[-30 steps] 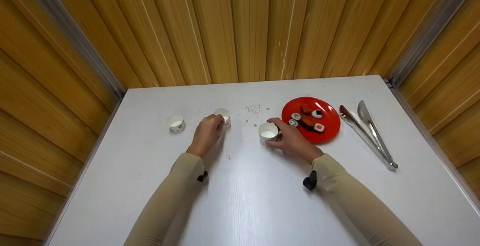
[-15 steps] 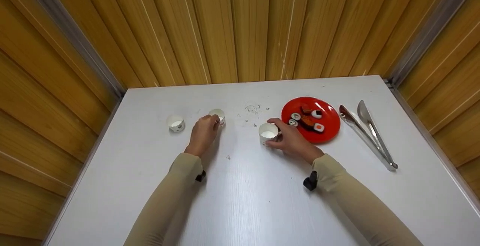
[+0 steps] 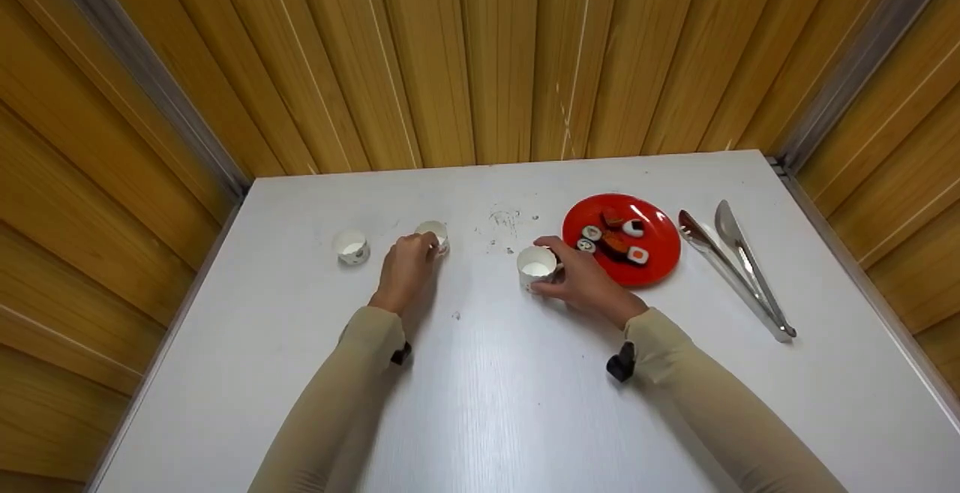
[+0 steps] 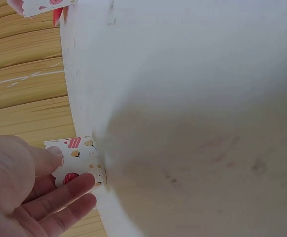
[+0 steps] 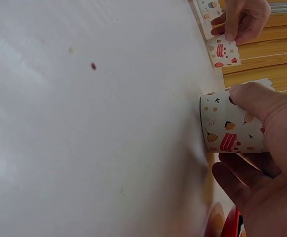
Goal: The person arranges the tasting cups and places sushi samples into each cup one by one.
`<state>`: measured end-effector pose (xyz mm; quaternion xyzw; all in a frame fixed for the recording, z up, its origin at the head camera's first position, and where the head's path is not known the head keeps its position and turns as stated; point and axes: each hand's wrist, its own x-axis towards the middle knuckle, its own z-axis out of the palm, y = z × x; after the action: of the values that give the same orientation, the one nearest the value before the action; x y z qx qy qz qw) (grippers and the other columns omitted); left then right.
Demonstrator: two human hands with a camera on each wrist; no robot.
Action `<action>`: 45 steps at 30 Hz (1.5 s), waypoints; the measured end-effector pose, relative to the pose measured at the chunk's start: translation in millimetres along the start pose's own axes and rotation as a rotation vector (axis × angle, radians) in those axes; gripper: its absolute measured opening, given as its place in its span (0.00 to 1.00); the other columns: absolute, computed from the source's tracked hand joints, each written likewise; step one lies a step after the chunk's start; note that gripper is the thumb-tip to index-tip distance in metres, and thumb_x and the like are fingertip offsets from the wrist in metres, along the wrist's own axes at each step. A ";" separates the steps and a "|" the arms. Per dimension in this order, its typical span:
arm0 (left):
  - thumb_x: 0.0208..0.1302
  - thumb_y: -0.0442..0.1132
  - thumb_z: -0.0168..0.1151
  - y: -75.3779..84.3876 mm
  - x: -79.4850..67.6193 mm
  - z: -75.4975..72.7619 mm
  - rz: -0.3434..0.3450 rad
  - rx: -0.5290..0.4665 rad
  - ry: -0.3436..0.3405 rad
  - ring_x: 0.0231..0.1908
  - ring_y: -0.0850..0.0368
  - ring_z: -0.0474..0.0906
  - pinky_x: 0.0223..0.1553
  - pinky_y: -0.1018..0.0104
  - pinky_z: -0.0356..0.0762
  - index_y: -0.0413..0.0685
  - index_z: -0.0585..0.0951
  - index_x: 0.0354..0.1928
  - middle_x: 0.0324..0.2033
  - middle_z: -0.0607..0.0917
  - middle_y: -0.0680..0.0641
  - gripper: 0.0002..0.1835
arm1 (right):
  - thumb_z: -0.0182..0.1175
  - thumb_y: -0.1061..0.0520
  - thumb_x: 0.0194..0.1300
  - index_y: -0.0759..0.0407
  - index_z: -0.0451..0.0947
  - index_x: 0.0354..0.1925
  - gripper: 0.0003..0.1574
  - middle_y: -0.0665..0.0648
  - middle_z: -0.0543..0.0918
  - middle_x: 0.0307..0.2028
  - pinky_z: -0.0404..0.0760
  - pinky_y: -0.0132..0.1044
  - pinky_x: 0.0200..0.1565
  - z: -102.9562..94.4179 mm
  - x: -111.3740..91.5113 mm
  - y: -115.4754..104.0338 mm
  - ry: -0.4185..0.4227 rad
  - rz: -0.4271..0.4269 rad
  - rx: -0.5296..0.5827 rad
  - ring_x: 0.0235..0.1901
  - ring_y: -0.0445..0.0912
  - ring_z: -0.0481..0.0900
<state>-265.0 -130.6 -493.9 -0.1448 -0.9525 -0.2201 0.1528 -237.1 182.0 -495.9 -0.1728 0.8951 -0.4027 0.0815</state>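
Three white paper baking cups with a scalloped rim and printed cake pictures stand upright on the white table. My left hand (image 3: 407, 272) pinches the near side of the middle cup (image 4: 86, 160) between thumb and fingers. To the right, my right hand (image 3: 589, 283) grips another cup (image 5: 227, 126) from its right side, thumb and fingers curled round the wall. The third cup (image 3: 351, 247) stands alone, left of my left hand. The insides of the right and left cups show white in the head view.
A red plate (image 3: 664, 245) with several toy-like sushi pieces (image 3: 613, 244) lies just beyond my right hand. Metal tongs (image 3: 759, 287) rest spread on the table (image 3: 480, 410) to its right. Wood-look panels (image 3: 502, 58) wall in the back and both sides.
My left hand has shifted the middle cup a little to the left, closer to the leftmost cup, and now stays there. The right hand and its cup have not moved.
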 end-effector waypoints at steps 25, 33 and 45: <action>0.70 0.26 0.63 1.6 0.5 -1.3 -0.003 -0.009 -0.049 0.34 0.49 0.85 0.36 0.57 0.83 0.35 0.86 0.40 0.35 0.88 0.39 0.04 | 0.76 0.51 0.61 0.51 0.64 0.71 0.46 0.57 0.79 0.60 0.76 0.50 0.60 -0.3 0.9 -0.5 -0.003 0.008 -0.005 0.54 0.53 0.77; 0.69 0.24 0.61 0.9 1.3 -2.3 0.012 -0.010 -0.048 0.28 0.53 0.74 0.33 0.57 0.78 0.35 0.84 0.37 0.32 0.86 0.40 0.04 | 0.76 0.51 0.62 0.50 0.64 0.72 0.47 0.56 0.78 0.60 0.75 0.51 0.61 -0.7 -0.1 -0.2 -0.005 0.018 0.006 0.54 0.53 0.76; 0.68 0.28 0.66 0.7 2.8 -2.3 -0.003 -0.001 -0.067 0.35 0.46 0.85 0.38 0.55 0.83 0.35 0.85 0.40 0.35 0.87 0.39 0.02 | 0.76 0.51 0.62 0.50 0.63 0.72 0.47 0.57 0.78 0.60 0.75 0.51 0.61 0.1 0.1 -0.3 -0.008 0.034 0.014 0.54 0.53 0.76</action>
<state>-266.8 -130.5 -490.6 -0.1506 -0.9572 -0.2161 0.1203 -237.0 181.7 -495.7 -0.1584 0.8949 -0.4067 0.0930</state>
